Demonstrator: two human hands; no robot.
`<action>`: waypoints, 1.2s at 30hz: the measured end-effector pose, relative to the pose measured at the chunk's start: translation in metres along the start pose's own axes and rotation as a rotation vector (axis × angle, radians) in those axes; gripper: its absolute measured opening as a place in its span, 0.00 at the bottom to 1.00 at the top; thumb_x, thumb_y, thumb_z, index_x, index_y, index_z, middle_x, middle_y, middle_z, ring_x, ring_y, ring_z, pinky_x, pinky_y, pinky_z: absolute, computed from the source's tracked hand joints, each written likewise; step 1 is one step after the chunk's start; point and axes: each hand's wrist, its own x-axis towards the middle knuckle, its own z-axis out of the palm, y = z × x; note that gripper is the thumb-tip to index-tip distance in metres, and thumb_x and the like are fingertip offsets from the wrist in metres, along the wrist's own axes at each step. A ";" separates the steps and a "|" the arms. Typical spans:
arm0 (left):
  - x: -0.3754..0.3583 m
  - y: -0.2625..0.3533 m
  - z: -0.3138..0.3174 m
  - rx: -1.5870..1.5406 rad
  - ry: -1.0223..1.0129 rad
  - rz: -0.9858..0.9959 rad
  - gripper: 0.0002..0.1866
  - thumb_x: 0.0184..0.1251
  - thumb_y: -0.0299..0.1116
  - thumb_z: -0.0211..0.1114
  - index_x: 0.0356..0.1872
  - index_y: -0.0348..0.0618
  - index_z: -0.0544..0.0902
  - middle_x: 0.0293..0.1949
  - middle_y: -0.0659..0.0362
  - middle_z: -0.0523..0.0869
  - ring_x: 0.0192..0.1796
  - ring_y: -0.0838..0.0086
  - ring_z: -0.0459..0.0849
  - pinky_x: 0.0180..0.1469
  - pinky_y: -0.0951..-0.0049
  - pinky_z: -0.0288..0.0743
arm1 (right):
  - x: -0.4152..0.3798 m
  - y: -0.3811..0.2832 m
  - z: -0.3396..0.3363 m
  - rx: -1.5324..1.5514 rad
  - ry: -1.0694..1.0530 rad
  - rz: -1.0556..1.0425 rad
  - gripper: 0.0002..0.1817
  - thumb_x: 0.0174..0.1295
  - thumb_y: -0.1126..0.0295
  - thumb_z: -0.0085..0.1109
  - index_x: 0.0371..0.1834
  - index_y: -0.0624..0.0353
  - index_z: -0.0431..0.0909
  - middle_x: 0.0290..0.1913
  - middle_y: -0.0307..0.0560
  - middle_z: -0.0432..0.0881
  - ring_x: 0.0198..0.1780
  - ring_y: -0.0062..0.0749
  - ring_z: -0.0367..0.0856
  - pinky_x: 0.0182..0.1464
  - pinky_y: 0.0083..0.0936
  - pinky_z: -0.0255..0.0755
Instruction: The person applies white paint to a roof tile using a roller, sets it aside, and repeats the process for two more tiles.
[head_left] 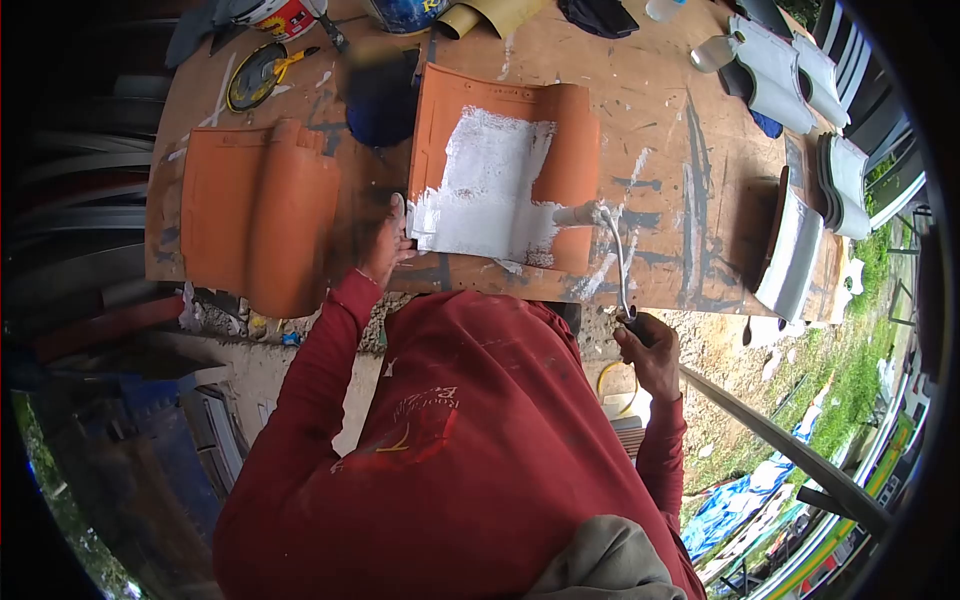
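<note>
An orange roof tile (567, 130), its middle and lower left coated in white paint, lies on the wooden table in front of me. My left hand (390, 243) is at the tile's lower left edge, fingers against it; part of the grip is hidden. In my right hand (650, 352) is the handle of a paint roller (622, 260), fingers wrapped round it. The roller's white sleeve rests on the right, raised part of the tile, at the border of white and bare orange. An unpainted orange roof tile (255, 205) lies to the left.
Paint buckets (282, 18) and a paint-smeared lid (257, 77) stand at the back left. White-painted tiles (790, 260) line the right edge of the table (660, 120). A clear bottle (715, 52) lies at the back right. A metal bar (780, 435) slants below the right side.
</note>
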 end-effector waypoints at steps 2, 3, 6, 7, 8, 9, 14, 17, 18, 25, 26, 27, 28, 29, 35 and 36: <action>-0.006 0.016 0.000 0.091 0.022 0.010 0.54 0.67 0.83 0.38 0.61 0.38 0.83 0.49 0.55 0.91 0.44 0.75 0.88 0.51 0.71 0.78 | -0.008 -0.006 0.005 0.160 -0.083 0.055 0.19 0.68 0.56 0.71 0.37 0.64 0.83 0.23 0.35 0.78 0.24 0.17 0.74 0.27 0.21 0.67; -0.017 0.032 0.009 0.111 0.016 0.014 0.54 0.67 0.83 0.38 0.61 0.38 0.83 0.49 0.55 0.91 0.44 0.75 0.88 0.51 0.71 0.78 | -0.010 -0.006 0.007 0.229 -0.142 0.056 0.19 0.68 0.56 0.70 0.36 0.64 0.83 0.23 0.35 0.78 0.24 0.16 0.74 0.27 0.20 0.67; -0.055 0.079 0.041 0.020 -0.075 0.074 0.57 0.69 0.82 0.35 0.67 0.33 0.78 0.50 0.51 0.90 0.49 0.67 0.89 0.60 0.64 0.77 | -0.008 0.003 0.008 0.329 -0.276 -0.080 0.19 0.70 0.56 0.68 0.37 0.64 0.83 0.24 0.35 0.78 0.27 0.17 0.74 0.29 0.21 0.68; -0.061 0.090 0.047 0.027 -0.070 0.081 0.57 0.69 0.82 0.35 0.67 0.33 0.78 0.50 0.51 0.90 0.49 0.67 0.89 0.60 0.64 0.77 | -0.005 -0.005 0.009 0.334 -0.278 -0.089 0.19 0.70 0.56 0.68 0.37 0.64 0.83 0.24 0.35 0.78 0.27 0.17 0.74 0.29 0.21 0.68; -0.066 0.100 0.053 -0.024 -0.085 0.110 0.56 0.69 0.81 0.36 0.70 0.32 0.75 0.50 0.50 0.90 0.50 0.65 0.89 0.60 0.62 0.78 | -0.004 -0.016 0.007 0.246 -0.259 -0.098 0.19 0.71 0.55 0.66 0.38 0.65 0.83 0.24 0.36 0.78 0.28 0.18 0.73 0.31 0.22 0.68; -0.070 0.108 0.058 -0.077 -0.102 0.138 0.56 0.70 0.81 0.36 0.72 0.32 0.72 0.50 0.49 0.89 0.50 0.63 0.89 0.61 0.60 0.78 | -0.004 -0.027 0.004 0.155 -0.239 -0.106 0.20 0.72 0.55 0.65 0.38 0.65 0.83 0.24 0.37 0.77 0.29 0.18 0.72 0.32 0.23 0.68; -0.076 0.147 0.077 -0.212 -0.182 0.274 0.55 0.71 0.79 0.38 0.79 0.36 0.61 0.54 0.45 0.87 0.52 0.57 0.89 0.60 0.55 0.80 | 0.003 -0.059 0.004 0.081 -0.283 -0.200 0.22 0.75 0.52 0.60 0.43 0.66 0.82 0.25 0.39 0.76 0.29 0.20 0.70 0.32 0.25 0.66; -0.068 0.165 0.076 -0.253 -0.304 0.329 0.54 0.72 0.78 0.40 0.82 0.39 0.55 0.56 0.43 0.86 0.55 0.54 0.88 0.60 0.53 0.81 | 0.014 -0.099 0.017 0.084 -0.215 -0.335 0.22 0.76 0.53 0.59 0.45 0.67 0.83 0.26 0.41 0.76 0.29 0.20 0.71 0.32 0.27 0.67; -0.065 0.168 0.075 -0.297 -0.349 0.344 0.55 0.71 0.78 0.40 0.83 0.40 0.54 0.57 0.43 0.85 0.55 0.52 0.87 0.59 0.52 0.81 | 0.017 -0.111 0.022 0.119 -0.182 -0.391 0.21 0.78 0.55 0.57 0.45 0.68 0.82 0.26 0.46 0.77 0.28 0.24 0.72 0.32 0.30 0.68; -0.059 0.187 0.081 -0.328 -0.508 0.397 0.58 0.68 0.82 0.39 0.84 0.42 0.49 0.61 0.41 0.82 0.56 0.45 0.87 0.57 0.47 0.82 | 0.047 -0.131 0.007 -0.192 -0.084 -0.531 0.16 0.75 0.62 0.59 0.44 0.69 0.82 0.30 0.58 0.81 0.30 0.46 0.78 0.37 0.38 0.71; -0.063 0.188 0.087 -0.263 -0.404 0.392 0.61 0.65 0.84 0.38 0.84 0.43 0.48 0.60 0.42 0.82 0.55 0.47 0.87 0.60 0.46 0.80 | 0.043 -0.132 -0.006 -0.229 -0.093 -0.481 0.14 0.73 0.64 0.60 0.43 0.69 0.82 0.30 0.59 0.80 0.30 0.51 0.78 0.37 0.39 0.71; -0.062 0.190 0.088 -0.266 -0.404 0.391 0.61 0.65 0.84 0.38 0.84 0.43 0.48 0.60 0.42 0.82 0.55 0.47 0.87 0.60 0.46 0.80 | 0.038 -0.130 -0.017 -0.264 -0.082 -0.419 0.14 0.73 0.64 0.61 0.43 0.69 0.82 0.28 0.58 0.80 0.29 0.49 0.78 0.36 0.39 0.71; -0.061 0.190 0.086 -0.258 -0.417 0.388 0.61 0.64 0.85 0.38 0.84 0.43 0.48 0.59 0.41 0.83 0.55 0.48 0.87 0.61 0.47 0.79 | 0.037 -0.115 -0.028 -0.271 -0.079 -0.420 0.14 0.72 0.64 0.62 0.43 0.69 0.83 0.28 0.57 0.80 0.28 0.48 0.78 0.36 0.38 0.71; -0.062 0.189 0.084 -0.251 -0.429 0.384 0.62 0.62 0.87 0.38 0.84 0.44 0.48 0.59 0.41 0.83 0.54 0.48 0.87 0.62 0.47 0.79 | 0.037 -0.101 -0.037 -0.278 -0.079 -0.420 0.14 0.72 0.64 0.62 0.43 0.68 0.83 0.28 0.56 0.80 0.28 0.47 0.78 0.35 0.38 0.71; -0.056 0.197 0.091 -0.264 -0.422 0.389 0.64 0.60 0.88 0.39 0.84 0.45 0.49 0.56 0.37 0.83 0.55 0.48 0.87 0.61 0.49 0.79 | 0.034 -0.102 -0.031 -0.225 -0.047 -0.442 0.14 0.71 0.64 0.63 0.45 0.68 0.83 0.29 0.56 0.81 0.29 0.47 0.80 0.36 0.37 0.72; -0.056 0.200 0.092 -0.259 -0.432 0.383 0.64 0.60 0.88 0.39 0.84 0.45 0.49 0.56 0.37 0.83 0.55 0.48 0.87 0.61 0.49 0.79 | 0.037 -0.116 -0.022 -0.237 -0.063 -0.430 0.14 0.72 0.64 0.62 0.46 0.68 0.82 0.30 0.56 0.81 0.30 0.48 0.80 0.36 0.37 0.72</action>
